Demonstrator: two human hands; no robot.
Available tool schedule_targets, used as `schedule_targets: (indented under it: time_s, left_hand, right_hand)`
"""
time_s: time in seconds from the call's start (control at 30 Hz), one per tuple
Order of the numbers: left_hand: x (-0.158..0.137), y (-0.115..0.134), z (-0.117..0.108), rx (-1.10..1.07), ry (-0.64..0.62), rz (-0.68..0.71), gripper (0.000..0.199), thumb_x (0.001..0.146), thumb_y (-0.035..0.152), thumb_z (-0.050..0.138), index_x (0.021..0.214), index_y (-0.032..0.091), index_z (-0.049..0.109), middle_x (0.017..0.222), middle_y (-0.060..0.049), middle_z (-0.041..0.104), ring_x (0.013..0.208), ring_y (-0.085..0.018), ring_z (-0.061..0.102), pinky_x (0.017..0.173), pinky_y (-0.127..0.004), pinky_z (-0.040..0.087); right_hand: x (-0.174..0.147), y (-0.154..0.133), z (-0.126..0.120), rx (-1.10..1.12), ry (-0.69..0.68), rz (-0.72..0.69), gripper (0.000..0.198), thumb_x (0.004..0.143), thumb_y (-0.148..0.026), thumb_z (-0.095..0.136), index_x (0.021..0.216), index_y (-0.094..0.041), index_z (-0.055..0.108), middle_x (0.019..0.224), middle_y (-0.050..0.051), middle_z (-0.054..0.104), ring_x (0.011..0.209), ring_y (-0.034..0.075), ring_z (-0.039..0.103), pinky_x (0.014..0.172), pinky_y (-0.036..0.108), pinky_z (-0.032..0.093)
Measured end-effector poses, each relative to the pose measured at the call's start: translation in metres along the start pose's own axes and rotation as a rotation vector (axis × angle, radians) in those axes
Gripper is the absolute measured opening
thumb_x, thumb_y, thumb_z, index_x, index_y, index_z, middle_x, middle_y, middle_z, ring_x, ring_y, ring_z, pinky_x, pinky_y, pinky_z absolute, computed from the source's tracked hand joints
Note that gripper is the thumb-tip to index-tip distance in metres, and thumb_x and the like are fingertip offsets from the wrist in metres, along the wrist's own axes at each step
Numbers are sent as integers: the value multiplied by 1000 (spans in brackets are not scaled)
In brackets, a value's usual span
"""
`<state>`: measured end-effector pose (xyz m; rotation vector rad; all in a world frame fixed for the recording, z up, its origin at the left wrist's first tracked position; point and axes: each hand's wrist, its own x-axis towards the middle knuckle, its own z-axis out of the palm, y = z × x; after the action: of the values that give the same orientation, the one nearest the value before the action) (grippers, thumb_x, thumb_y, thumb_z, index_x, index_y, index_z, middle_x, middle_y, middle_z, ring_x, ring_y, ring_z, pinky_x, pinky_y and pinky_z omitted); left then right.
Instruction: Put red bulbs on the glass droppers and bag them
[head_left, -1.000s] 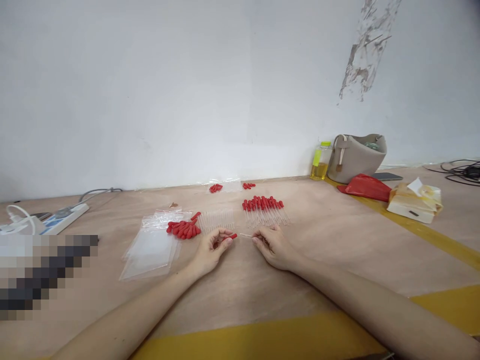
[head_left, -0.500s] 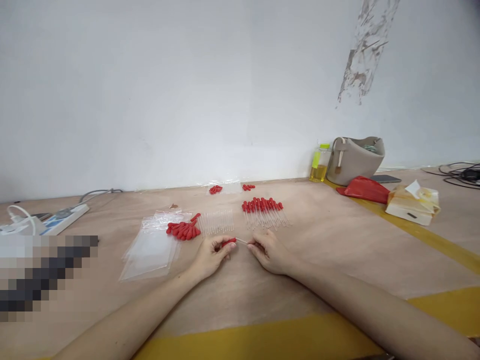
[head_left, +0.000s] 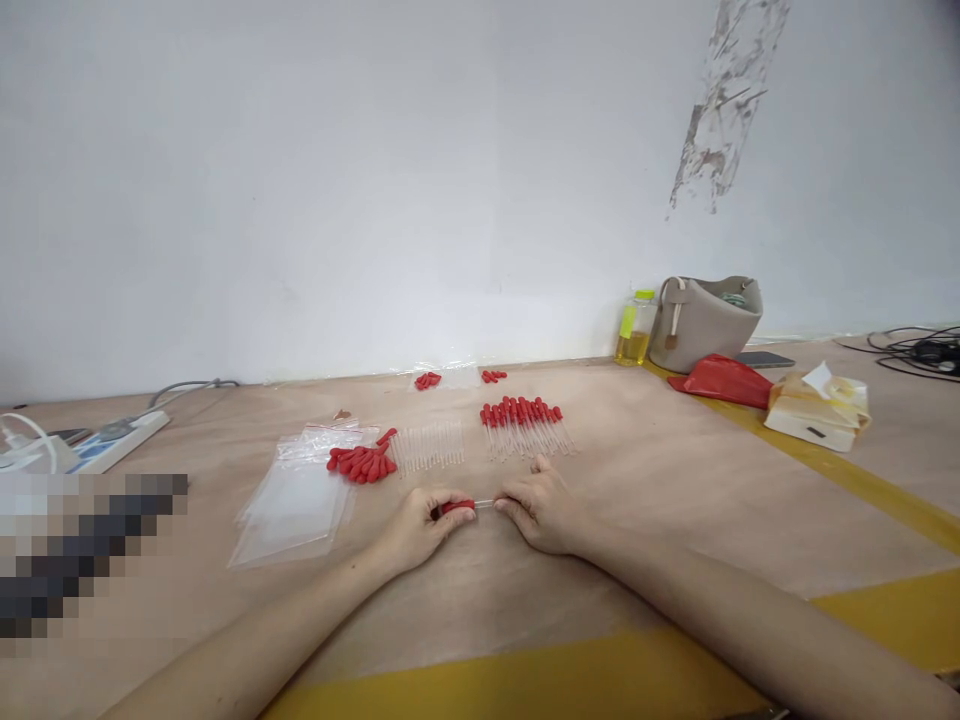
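Between finger and thumb, my left hand grips a red rubber dropper bulb. My right hand pinches a thin clear glass tube, whose left end meets the bulb's mouth; how deep it sits inside I cannot tell. Beyond my left hand lies a pile of loose red bulbs, partly on clear zip bags. Right of that pile is a row of bare glass tubes. Past my right hand, droppers with red bulbs fitted lie side by side.
Small groups of red bulbs lie near the wall. At the right are a bottle of yellow liquid, a grey bag, a red pouch, a tissue pack and black cables. A power strip stands at left.
Both hands have come slightly lower and toward me. The bulb and the tube, tilted to each other before, now lie nearly in one straight line. The view has shifted slightly.
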<state>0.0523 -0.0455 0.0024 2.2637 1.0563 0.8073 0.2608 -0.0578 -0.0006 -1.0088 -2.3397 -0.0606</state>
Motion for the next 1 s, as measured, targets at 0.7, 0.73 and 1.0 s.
schedule_targets:
  time_s: [0.7, 0.73, 1.0]
  left_hand:
    - [-3, -2, -8, 140, 155, 79, 37, 77, 29, 55, 113, 22, 51, 80, 0, 57, 56, -10, 48, 55, -23, 41]
    - [-3, -5, -9, 141, 170, 62, 41, 76, 28, 56, 116, 22, 48, 82, 0, 55, 54, -10, 47, 54, -23, 41]
    - [-4, -5, -8, 245, 68, 75, 17, 80, 29, 51, 68, 17, 55, 72, -1, 51, 64, -13, 49, 58, -24, 39]
  right_hand:
    - [11, 0, -24, -55, -76, 64, 17, 80, -20, 44, 74, -18, 60, 76, 5, 60, 69, 14, 51, 63, 25, 33]
    - [13, 6, -24, -9, -62, 138, 17, 79, -19, 44, 71, -18, 60, 74, 4, 60, 66, 13, 51, 60, 24, 34]
    - [70, 53, -18, 167, -52, 807, 22, 69, -29, 49, 52, -17, 55, 53, 1, 57, 53, 13, 54, 48, 21, 37]
